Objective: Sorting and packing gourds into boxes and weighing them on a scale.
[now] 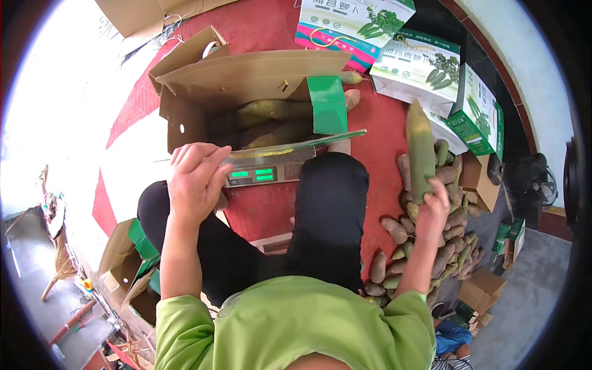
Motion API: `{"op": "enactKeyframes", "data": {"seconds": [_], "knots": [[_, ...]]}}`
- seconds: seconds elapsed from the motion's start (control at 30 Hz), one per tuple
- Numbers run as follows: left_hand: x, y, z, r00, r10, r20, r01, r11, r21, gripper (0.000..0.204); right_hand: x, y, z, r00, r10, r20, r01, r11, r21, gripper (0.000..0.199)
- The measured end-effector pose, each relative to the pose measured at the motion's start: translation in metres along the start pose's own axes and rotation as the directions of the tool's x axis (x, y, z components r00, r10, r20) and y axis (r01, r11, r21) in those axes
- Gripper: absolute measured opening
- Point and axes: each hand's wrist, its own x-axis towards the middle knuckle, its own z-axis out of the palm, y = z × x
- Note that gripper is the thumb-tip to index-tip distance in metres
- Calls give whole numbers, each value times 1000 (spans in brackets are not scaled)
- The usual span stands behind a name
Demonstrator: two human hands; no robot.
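Observation:
My right hand [435, 206] is closed round the lower end of a long green radish [421, 151], which it holds up at my right, above a heap of radishes [453, 237]. At the near left corner of an open cardboard box [246, 74], my left hand [196, 179] has its fingers bent over the edge. Inside that box lie several green radishes [274, 111], partly in shadow. The box rests on a digital scale [262, 176] with a lit green display. A green flap [328, 105] stands at the box's right end.
Printed white and green gift boxes [419, 65] stand at the far right. Another open carton [132, 271] sits by my left leg, a straw broom [60, 268] farther left. A black fan [539, 179] is by the right wall. Part of another person [453, 339] shows at lower right.

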Motion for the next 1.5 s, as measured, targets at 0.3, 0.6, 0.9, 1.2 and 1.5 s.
{"op": "enactKeyframes", "data": {"seconds": [0.3, 0.6, 0.9, 1.2, 1.5], "knots": [[4, -5, -1, 1000, 3, 25, -3, 1000, -29, 21, 73, -66, 171, 712, 159, 684, 11, 971, -237, 38], [6, -4, 0, 999, -22, 50, 23, 1000, -22, 20, 102, -43, 217, 661, 272, 699, 298, 761, -577, 34], [5, -8, 0, 995, 14, -94, -12, 1000, 23, 17, 91, -46, 140, 882, -15, 472, 273, 832, -483, 30], [2, -17, 0, 969, -29, -246, 31, 999, 6, 13, 83, -62, 146, 923, -85, 375, 241, 888, -391, 29], [-2, -19, -1, 951, -74, -301, 77, 997, -2, 11, 105, -41, 179, 918, -58, 393, 193, 930, -313, 27]]}}
